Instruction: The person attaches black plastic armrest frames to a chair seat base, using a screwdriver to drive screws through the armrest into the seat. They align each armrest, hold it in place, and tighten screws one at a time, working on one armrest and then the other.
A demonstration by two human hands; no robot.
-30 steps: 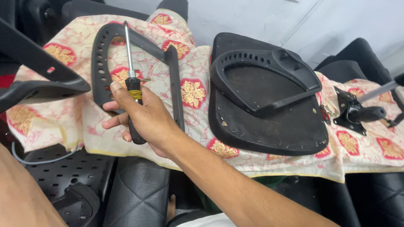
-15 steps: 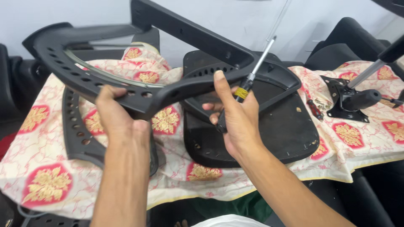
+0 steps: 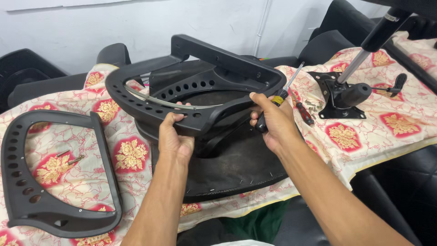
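Both hands, left hand (image 3: 175, 139) and right hand (image 3: 273, 120), the latter also clutching a screwdriver (image 3: 278, 98), grip an armrest (image 3: 182, 98) over the seat base (image 3: 232, 168), apparently lining it up for screwing

The right hand (image 3: 273, 120) hides the screwdriver (image 3: 284, 91) handle's middle.

Only one cam here, worn on the person's head, looking down and fwd over both forearms toward the white wall at the back. It sits close: arms enter from the bottom edge, left hand (image 3: 175, 139) and right hand (image 3: 273, 123) land near frame centre, w/ the black armrest frame (image 3: 200, 91) they grip filling the middle. The cloth-covered counter (image 3: 400, 123) runs edge to edge, cut off both sides. View tilts a bit, right side reaching further back to the chair base mechanism (image 3: 341, 95). No 2nd view, so no overlap to speak of.
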